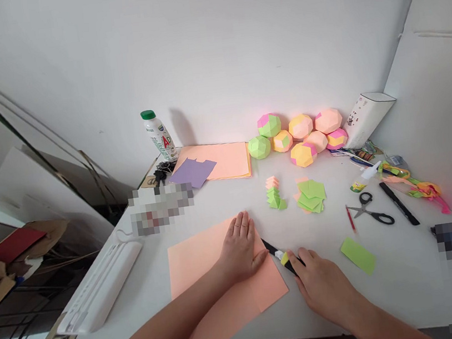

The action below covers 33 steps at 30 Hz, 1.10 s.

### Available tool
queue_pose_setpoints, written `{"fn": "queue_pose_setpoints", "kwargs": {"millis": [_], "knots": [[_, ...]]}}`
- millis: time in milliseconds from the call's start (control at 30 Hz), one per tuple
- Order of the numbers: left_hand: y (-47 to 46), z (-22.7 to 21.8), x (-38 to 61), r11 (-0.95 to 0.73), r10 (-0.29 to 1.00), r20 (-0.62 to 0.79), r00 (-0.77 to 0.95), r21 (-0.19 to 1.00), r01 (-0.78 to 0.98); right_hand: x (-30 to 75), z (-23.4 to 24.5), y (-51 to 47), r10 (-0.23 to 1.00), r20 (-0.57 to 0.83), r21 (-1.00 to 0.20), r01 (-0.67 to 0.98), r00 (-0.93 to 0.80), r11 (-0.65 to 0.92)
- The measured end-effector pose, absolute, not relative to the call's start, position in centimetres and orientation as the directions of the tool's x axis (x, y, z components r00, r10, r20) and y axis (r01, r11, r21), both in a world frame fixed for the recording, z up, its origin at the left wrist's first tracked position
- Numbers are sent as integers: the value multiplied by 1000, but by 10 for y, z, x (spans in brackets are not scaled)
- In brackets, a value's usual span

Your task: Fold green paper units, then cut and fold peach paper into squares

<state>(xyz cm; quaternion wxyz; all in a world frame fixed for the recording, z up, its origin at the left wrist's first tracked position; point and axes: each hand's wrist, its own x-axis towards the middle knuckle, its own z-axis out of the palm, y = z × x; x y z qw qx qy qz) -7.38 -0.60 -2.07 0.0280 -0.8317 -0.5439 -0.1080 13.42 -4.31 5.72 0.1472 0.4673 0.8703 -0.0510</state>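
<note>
A large sheet of peach paper (205, 262) lies on the white table, its near corner past the front edge. Flat on its right part rests my left hand (241, 248), fingers stretched out. My right hand (320, 282) is closed around a utility knife (287, 262) with a black and yellow handle. The knife's dark blade points up and left, against the right edge of the paper, close to my left thumb. Whether the blade tip is under or beside the sheet I cannot tell. A green paper rectangle (358, 256) lies right of my right hand.
Black-handled scissors (368, 210), a red pencil (351, 219), a black marker (399, 204) and a glue bottle (365, 177) lie at right. Several paper balls (303, 154), green paper pieces (311, 197), stacked peach sheets (229, 160) and a white bottle (160, 136) stand behind. A white paper trimmer (102, 288) is at left.
</note>
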Motion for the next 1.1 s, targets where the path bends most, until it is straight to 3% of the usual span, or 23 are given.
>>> {"fn": "queue_pose_setpoints", "kwargs": {"millis": [433,833,967,1100], "knots": [[-5,-21,-73,-389,909,196,368,83,918,112,52,1,796,-226,62,807,-561,587],[-6,-25,-74,-397,904,225,362,130,909,93,45,31,842,-112,-13,848,-528,530],[-6,-22,-79,-422,895,281,346,282,862,109,39,29,846,-42,-186,836,-531,516],[-4,-17,-88,-282,942,315,111,569,773,132,37,27,914,35,-645,689,-404,329]]}}
